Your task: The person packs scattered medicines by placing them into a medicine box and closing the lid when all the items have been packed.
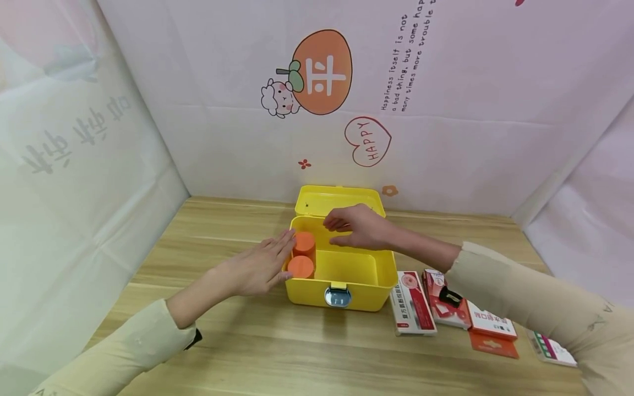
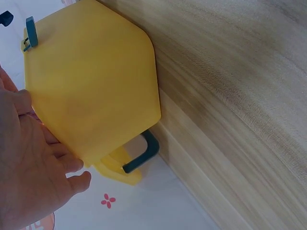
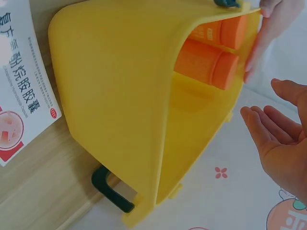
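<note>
A yellow box [image 1: 309, 291] stands with its lid [image 1: 339, 201] raised at the back. Two orange-capped bottles [image 1: 300, 267] stand side by side against its left inner wall; the right wrist view shows their orange bodies [image 3: 196, 60] too. My left hand [image 1: 260, 267] lies with fairly straight fingers at the box's left rim, beside the bottles; in the left wrist view the hand [image 2: 38, 163] is along the yellow side wall. Above the box's interior my right hand [image 1: 361, 226] hovers, fingers loosely bent and apart, with nothing in them, as the right wrist view of the hand [image 3: 283, 139] shows.
Right of the yellow box a white and red carton [image 1: 413, 302] lies on the wooden table [image 1: 297, 352]. Farther right are a red and white packet [image 1: 448, 311], a white box over an orange card [image 1: 492, 344], and a small white pack [image 1: 557, 352]. A printed cloth hangs behind.
</note>
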### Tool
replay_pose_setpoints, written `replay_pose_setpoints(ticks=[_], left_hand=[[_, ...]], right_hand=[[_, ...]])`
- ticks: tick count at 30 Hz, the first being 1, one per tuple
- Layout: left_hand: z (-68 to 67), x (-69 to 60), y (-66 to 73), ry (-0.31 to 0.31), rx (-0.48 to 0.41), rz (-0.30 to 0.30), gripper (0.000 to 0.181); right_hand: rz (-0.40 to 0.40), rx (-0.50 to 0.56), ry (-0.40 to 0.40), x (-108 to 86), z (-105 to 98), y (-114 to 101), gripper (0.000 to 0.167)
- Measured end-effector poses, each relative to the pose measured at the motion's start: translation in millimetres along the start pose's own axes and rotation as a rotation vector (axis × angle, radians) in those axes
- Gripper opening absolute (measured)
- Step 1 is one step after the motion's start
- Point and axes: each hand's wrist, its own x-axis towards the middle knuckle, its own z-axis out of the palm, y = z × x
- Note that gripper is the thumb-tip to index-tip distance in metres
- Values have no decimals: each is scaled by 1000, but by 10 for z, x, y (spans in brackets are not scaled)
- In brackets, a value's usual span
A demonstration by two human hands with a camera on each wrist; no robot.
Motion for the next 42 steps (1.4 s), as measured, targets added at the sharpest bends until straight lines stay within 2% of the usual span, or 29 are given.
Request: replay_pose_setpoints(ticks=[8,19,33,42], left_hand=[[15,3,-5,2,9,2,75],[18,2,-15,1,12,4,76],[20,10,-21,5,23,10,76],[16,0,-13,1,12,6,76]], right_hand=[[1,58,60,-234,-100,-34,33],[70,140,129,-546,-130,45,34],[142,182,213,-949,-182,165,33],[227,175,256,-1228,-203,226,37]])
